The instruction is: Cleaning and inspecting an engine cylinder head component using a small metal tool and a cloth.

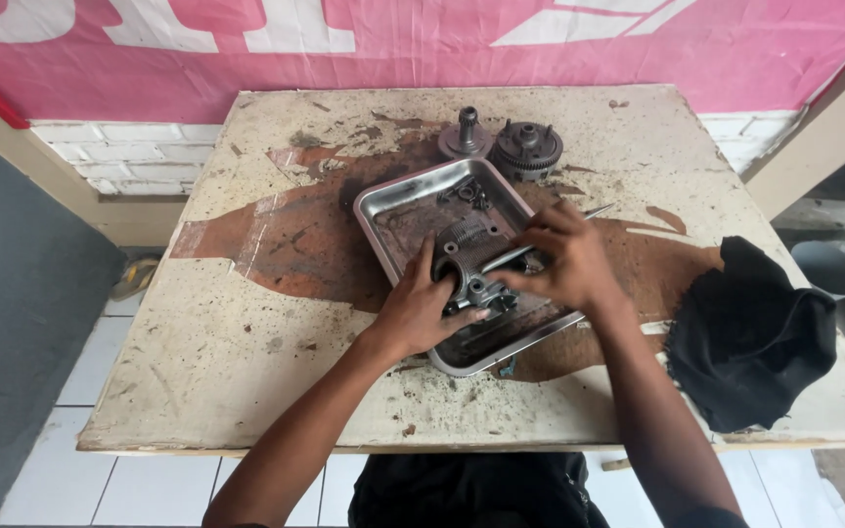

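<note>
A shallow steel tray [383,210] lies on the stained wooden table [246,342]. Inside it my left hand [421,305] grips a dark metal engine part [466,279] with springs showing at its top. My right hand [559,259] holds a slim metal tool [594,211], a screwdriver by its look, whose shaft runs down-left to the part while its other end sticks out up-right past my fingers. A few small loose metal pieces [468,192] lie at the tray's far end.
Behind the tray stand a round toothed clutch piece [527,149] and a smaller hub with a shaft [465,138]. A crumpled black cloth [745,332] lies at the table's right edge. A pink banner hangs behind; tiled floor lies left.
</note>
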